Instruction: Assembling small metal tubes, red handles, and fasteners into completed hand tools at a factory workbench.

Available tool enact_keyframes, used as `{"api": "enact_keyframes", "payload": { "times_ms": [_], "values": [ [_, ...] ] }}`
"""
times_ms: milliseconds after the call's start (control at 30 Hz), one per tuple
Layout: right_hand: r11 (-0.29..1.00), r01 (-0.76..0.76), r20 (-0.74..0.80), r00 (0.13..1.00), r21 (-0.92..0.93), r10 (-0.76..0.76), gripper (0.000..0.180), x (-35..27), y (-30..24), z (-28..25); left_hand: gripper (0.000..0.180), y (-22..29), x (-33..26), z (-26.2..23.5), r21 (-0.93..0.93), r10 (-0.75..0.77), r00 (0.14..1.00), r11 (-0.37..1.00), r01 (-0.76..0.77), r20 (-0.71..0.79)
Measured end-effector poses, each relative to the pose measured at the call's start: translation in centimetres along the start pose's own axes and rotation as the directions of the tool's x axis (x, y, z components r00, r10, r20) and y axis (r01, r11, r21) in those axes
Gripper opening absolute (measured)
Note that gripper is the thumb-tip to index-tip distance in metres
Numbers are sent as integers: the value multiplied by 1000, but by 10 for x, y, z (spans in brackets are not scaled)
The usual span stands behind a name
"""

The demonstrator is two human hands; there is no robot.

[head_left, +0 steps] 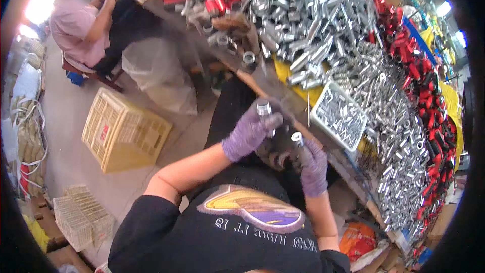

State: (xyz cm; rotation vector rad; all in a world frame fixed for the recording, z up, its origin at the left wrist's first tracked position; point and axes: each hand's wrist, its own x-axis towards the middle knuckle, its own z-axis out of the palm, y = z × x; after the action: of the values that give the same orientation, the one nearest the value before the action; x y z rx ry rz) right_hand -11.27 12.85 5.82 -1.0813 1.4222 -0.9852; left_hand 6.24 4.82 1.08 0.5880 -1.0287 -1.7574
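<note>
Both of my hands wear purple work gloves with dark, soiled fingers. My left hand (250, 132) is closed round a shiny metal tube (263, 109), which stands roughly upright in the fingers. Lower and to its right, my right hand (311, 164) grips a metal cylinder (297, 139) whose pale ring-shaped end points up. The two pieces are apart, both held over my lap at the bench's front edge (252, 83). Part of each is hidden by the fingers.
Beyond the edge, metal tubes (313, 15) lie heaped on the bench, with a white tray of small pins (337, 116) close by. Red parts (404, 45) line the far right. A yellow crate (126, 131) stands on the floor at left; another person (81, 30) sits behind it.
</note>
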Motion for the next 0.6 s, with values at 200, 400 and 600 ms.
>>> {"api": "enact_keyframes", "payload": {
  "times_ms": [200,400,600],
  "values": [
    [840,179,32,981,-512,-189,29,14,4,5,27,-4,1,11,-421,-182,979,898,129,-87],
    [656,221,154,975,-721,-160,30,26,5,34,32,-28,-14,-7,-735,-462,852,662,146,-248],
    [763,406,175,912,-502,-370,35,31,-16,43,32,-36,-14,-24,-864,-562,787,498,76,-254]
  ]
}}
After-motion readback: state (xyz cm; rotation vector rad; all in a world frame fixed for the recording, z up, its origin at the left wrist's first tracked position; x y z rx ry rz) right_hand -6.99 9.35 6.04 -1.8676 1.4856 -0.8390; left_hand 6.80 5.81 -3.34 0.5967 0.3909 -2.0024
